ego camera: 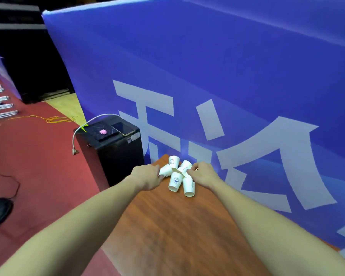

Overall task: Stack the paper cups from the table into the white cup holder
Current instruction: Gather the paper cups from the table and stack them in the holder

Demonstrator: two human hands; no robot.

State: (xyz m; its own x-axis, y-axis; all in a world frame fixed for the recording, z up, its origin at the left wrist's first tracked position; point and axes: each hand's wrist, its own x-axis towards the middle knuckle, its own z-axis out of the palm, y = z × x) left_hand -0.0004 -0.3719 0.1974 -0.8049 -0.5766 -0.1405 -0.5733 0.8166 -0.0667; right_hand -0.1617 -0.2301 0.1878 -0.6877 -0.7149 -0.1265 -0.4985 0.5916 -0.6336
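A big blue banner (207, 66) w/ huge white letters stands behind the table and fills most of the view. The red carpet (38, 166) covers the floor on the left. The brown wood table (177, 226) runs from the bottom up to the banner. Left of the table's far end is a black box (120, 154), w/ a phone (123, 128) and a small pink thing (103, 132) on top, and a white cable (77, 134) hangs off it. A thin yellow cord (52, 118) lies on the carpet further back. The paper cups (177, 175) are at the far end of the table, near the banner, all bunched up in a little pile. They are white w/ small blue pics and words on the sides. Approx 5 cups show. One stands up at the back, the rest lie tipped over, and two at the front point their open tops this way. The left hand (147, 177) is on the left side of the pile, fingers curled round a tipped cup. The right hand (202, 174) is on the right side, fingers bent and pinching at a cup.
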